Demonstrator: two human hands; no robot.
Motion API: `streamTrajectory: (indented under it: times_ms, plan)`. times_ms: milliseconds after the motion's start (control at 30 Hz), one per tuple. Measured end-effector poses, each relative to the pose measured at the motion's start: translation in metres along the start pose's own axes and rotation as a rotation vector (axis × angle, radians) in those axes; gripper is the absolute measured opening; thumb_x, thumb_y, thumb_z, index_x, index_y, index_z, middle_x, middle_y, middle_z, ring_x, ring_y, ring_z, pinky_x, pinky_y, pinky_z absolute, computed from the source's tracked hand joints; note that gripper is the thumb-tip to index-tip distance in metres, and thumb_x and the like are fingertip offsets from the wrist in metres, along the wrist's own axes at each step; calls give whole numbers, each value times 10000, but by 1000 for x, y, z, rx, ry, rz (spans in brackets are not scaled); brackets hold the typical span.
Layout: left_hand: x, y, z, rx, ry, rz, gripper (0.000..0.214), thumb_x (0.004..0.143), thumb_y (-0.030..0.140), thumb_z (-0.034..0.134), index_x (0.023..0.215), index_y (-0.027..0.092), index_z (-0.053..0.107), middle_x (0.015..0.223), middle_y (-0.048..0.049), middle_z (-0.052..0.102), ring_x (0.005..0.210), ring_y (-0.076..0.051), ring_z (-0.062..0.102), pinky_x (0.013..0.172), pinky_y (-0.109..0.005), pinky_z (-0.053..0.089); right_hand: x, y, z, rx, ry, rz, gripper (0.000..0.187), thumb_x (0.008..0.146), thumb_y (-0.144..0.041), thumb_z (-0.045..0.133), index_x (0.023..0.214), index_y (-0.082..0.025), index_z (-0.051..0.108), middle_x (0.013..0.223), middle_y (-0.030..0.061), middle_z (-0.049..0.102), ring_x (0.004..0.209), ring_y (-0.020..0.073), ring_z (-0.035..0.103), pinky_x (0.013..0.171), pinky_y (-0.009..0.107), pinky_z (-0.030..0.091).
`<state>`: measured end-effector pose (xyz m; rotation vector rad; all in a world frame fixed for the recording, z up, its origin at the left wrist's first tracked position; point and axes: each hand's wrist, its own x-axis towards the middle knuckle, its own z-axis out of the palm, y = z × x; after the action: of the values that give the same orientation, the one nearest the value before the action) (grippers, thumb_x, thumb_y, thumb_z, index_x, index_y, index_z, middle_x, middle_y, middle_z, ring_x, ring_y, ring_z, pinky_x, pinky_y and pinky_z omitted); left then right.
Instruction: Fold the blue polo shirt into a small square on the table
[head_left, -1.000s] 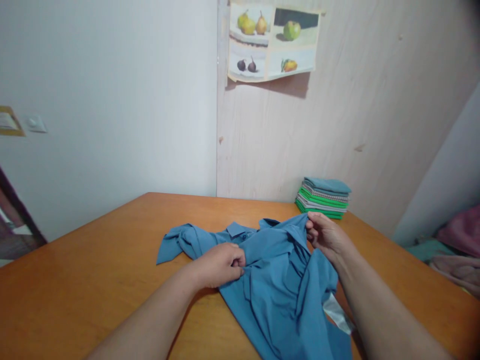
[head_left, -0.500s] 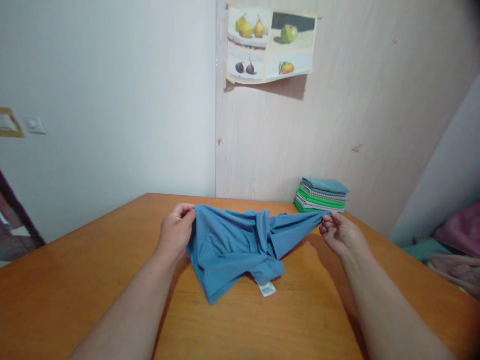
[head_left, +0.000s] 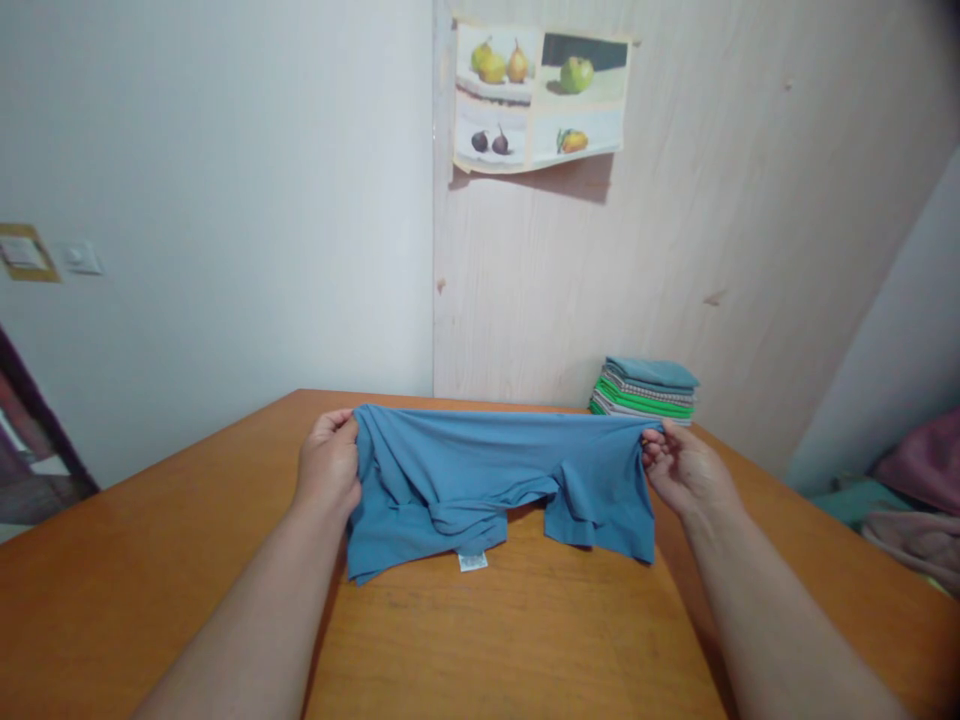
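A soft blue garment (head_left: pixel 472 450) is stretched between my two hands over the table, its upper edge nearly straight. Two leg-like parts hang down with a gap between them, so it resembles a pair of shorts, though folds hide its full shape. Below its left part a small white label (head_left: pixel 472 562) sticks out. My left hand (head_left: pixel 330 460) pinches the upper left corner, thumb pressed against curled fingers. At the upper right corner, my right hand (head_left: pixel 679 465) is closed on the fabric in the same kind of pinch.
The orange-brown wooden table (head_left: pixel 510 650) spreads under my arms. At its far right stands a stack of folded cloths (head_left: pixel 646 388) in blue, green, grey and a check pattern. Behind is a wall with a fruit poster (head_left: pixel 540 95). Pink fabric (head_left: pixel 926 460) lies beyond the right edge.
My left hand has moved left, pulling the garment wider. Its bunched middle has spread out, and the right part now hangs down. The right hand has hardly moved.
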<state>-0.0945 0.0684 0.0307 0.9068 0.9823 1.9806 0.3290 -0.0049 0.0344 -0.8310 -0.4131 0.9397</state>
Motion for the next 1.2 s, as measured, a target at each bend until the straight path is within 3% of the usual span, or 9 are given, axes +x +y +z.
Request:
streamTrajectory:
  times_ms: [633,867,1067,1200]
  plan:
    - [7,-9,-3,60,46,-28,262,593,218,681,848,191,633,649,32,631,600,-149,613,584,-250,529,3,5,-2,-17,-42,-8,229,964,-207,528,753,-176,611,603,-6,686,436,66,580,450,155,508]
    - [6,-9,-3,112,48,-39,274,581,203,662,853,189,627,598,43,604,512,-131,559,491,-217,469,1,7,-1,-29,-88,-27,171,953,-201,545,796,-178,610,680,27,732,480,81,623,463,159,517]
    - [-2,-2,2,183,75,-64,269,597,220,629,863,181,625,511,52,541,422,-113,461,391,-183,334,6,11,-5,-70,-155,-30,94,933,-200,569,842,-189,594,809,78,771,554,108,677,465,168,531]
    - [-2,-4,1,238,71,-69,284,612,246,622,888,180,625,496,59,522,406,-107,434,402,-187,350,7,15,-6,-91,-180,-37,79,923,-193,578,844,-200,576,848,89,779,610,126,707,477,173,545]
